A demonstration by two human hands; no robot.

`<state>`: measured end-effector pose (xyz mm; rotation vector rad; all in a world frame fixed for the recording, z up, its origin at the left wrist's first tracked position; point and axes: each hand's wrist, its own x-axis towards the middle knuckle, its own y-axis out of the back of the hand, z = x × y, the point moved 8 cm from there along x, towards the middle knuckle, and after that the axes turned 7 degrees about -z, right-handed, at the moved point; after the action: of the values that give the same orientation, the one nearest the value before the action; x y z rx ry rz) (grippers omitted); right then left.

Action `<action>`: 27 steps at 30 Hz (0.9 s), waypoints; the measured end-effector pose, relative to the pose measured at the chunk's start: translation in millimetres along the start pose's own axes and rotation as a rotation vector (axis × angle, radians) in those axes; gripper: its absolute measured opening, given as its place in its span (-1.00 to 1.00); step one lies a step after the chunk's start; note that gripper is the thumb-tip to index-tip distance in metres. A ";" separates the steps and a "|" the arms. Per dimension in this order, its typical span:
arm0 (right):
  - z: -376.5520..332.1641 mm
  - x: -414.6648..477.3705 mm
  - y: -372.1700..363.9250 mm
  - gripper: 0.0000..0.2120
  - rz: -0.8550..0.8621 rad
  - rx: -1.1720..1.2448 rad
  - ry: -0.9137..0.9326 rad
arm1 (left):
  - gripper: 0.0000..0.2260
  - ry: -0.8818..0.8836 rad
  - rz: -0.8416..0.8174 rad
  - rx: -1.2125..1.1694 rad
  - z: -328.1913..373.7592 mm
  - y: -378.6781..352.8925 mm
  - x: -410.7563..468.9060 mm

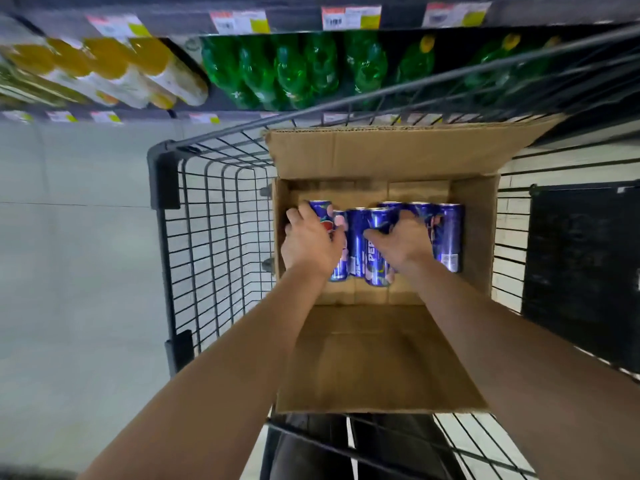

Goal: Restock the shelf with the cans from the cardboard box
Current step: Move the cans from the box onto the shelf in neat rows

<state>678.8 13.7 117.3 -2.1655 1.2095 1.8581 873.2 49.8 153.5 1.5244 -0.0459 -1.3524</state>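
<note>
Reaching into open brown cardboard box (475, 223) — left hand (310, 239) grasps leftmost tall blue can (319, 210), right hand (403, 241) grasps middle blue can (378, 219).

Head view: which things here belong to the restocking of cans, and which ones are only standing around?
Belong to the job: blue cans; cardboard box holding them; left hand and right hand, each gripping a can; shelf.

Only standing around: wire cart carrying the box; green bottles; yellow bottles; price tags.
</note>
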 end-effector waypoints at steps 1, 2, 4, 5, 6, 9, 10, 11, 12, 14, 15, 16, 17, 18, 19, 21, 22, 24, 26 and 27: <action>-0.8 3.3 -2.9 -0.31 0.013 -0.009 -0.013 | -0.42 0.013 0.012 0.002 -0.4 -2.7 3.7; -1.5 5.9 -4.6 -0.28 0.030 -0.012 -0.025 | -0.41 0.029 0.019 0.010 -1.7 -5.0 6.9; -3.0 8.6 -5.4 -0.21 0.086 -0.037 -0.051 | -0.38 0.053 0.036 0.013 -5.3 -9.1 10.6; -3.9 8.9 -6.1 -0.20 0.107 -0.066 -0.060 | -0.36 0.058 0.048 0.002 -7.3 -10.6 11.5; -4.0 10.0 -7.9 -0.19 0.123 -0.099 -0.061 | -0.34 0.059 0.059 -0.021 -8.9 -11.6 11.8; -4.7 6.4 -12.1 -0.20 0.126 -0.098 -0.057 | -0.33 0.068 0.067 -0.141 -15.8 -15.7 11.8; -5.4 5.4 -12.3 -0.21 0.129 -0.074 -0.051 | -0.33 0.070 0.056 -0.186 -17.9 -17.0 11.9; -5.8 3.8 -11.9 -0.23 0.131 -0.043 -0.047 | -0.34 0.063 0.039 -0.223 -19.8 -19.2 11.7; -4.8 2.6 -13.1 -0.24 0.128 -0.010 -0.047 | -0.35 0.043 0.020 -0.251 -20.7 -20.8 10.4; -4.3 -3.8 -13.6 -0.29 0.135 0.072 -0.042 | -0.36 -0.024 -0.018 -0.291 -19.3 -20.7 4.2; -4.5 -9.5 -13.0 -0.34 0.144 0.134 -0.030 | -0.35 -0.064 -0.032 -0.306 -17.4 -19.1 -0.5; -4.7 -15.6 -12.6 -0.40 0.152 0.199 -0.013 | -0.34 -0.101 -0.042 -0.313 -15.0 -16.5 -5.7; -5.9 -22.9 -11.0 -0.45 0.160 0.253 0.010 | -0.32 -0.127 -0.050 -0.314 -13.0 -13.8 -10.8; -6.8 -29.9 -8.7 -0.48 0.173 0.298 0.035 | -0.30 -0.144 -0.056 -0.318 -10.7 -9.9 -16.3; -8.9 -38.4 -5.1 -0.50 0.185 0.331 0.060 | -0.29 -0.153 -0.065 -0.335 -8.9 -6.6 -21.7; -14.0 -56.9 3.2 -0.49 0.211 0.380 0.102 | -0.31 -0.173 -0.090 -0.391 -5.3 0.8 -34.6; -16.2 -66.9 8.4 -0.49 0.227 0.399 0.117 | -0.33 -0.192 -0.097 -0.415 -2.8 6.2 -41.8; -21.4 -88.9 21.7 -0.49 0.267 0.430 0.151 | -0.37 -0.249 -0.082 -0.458 2.3 20.9 -55.7; -28.2 -115.4 37.5 -0.45 0.296 0.455 0.198 | -0.37 -0.311 -0.070 -0.485 9.6 39.1 -71.4; -32.2 -129.1 45.5 -0.43 0.307 0.469 0.225 | -0.36 -0.342 -0.060 -0.493 13.8 49.2 -79.1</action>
<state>682.2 33.1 256.5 -2.0413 1.8870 1.2447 862.4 67.5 245.4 0.8832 0.1130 -1.5239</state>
